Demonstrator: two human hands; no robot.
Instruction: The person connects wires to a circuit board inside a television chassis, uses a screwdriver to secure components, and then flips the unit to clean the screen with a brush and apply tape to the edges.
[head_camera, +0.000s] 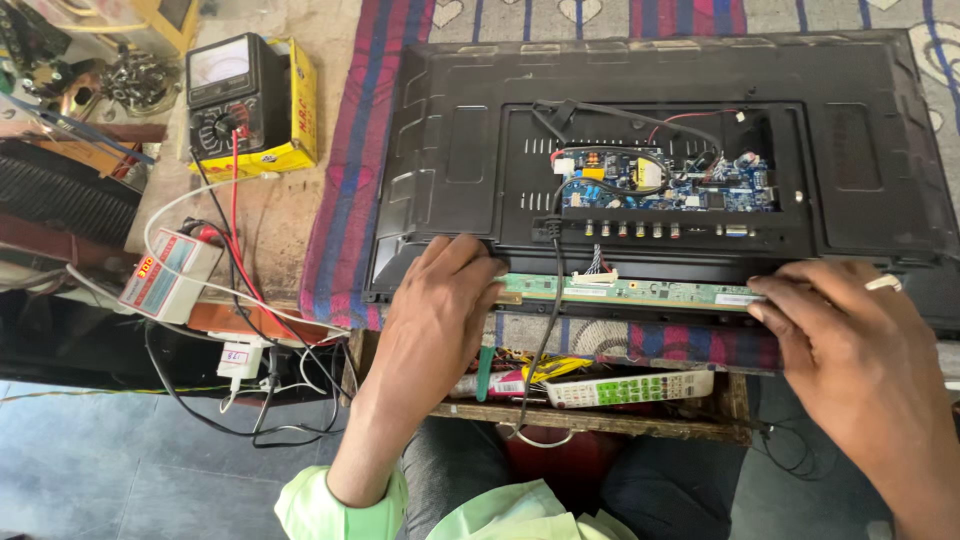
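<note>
At the far left of the bench we have an analog multimeter (226, 92) standing on a yellow box (296, 105) with red print on its side; red and black leads run down from it to a small white unit (168, 272) with a pale blue label and a red display. Below that lies a white plug block (240, 358) with a small label, among loose black and white wires.

Our left hand (437, 310) rests palm down on the near edge of the flat television (660, 150), which lies face down on a striped red and blue cloth (345, 170). The fingers are close together and press on the left end of the long green strip board (630, 291) that runs along that edge; nothing is pinched between them. A black cable (552, 300) crosses the strip just beside this hand and drops into the open wooden drawer (590, 415), so we judge it best kept clear of the strip.

In the open back of the set we see the blue main board (665, 182). In the drawer lie a white remote (630, 388) with green and coloured buttons and a tube with a red label (495, 385).

Our right hand (850, 350), a ring on one finger, presses the strip's right end with flat, closed fingers. We think even pressure from both ends, without bending the thin board, serves well here.
</note>
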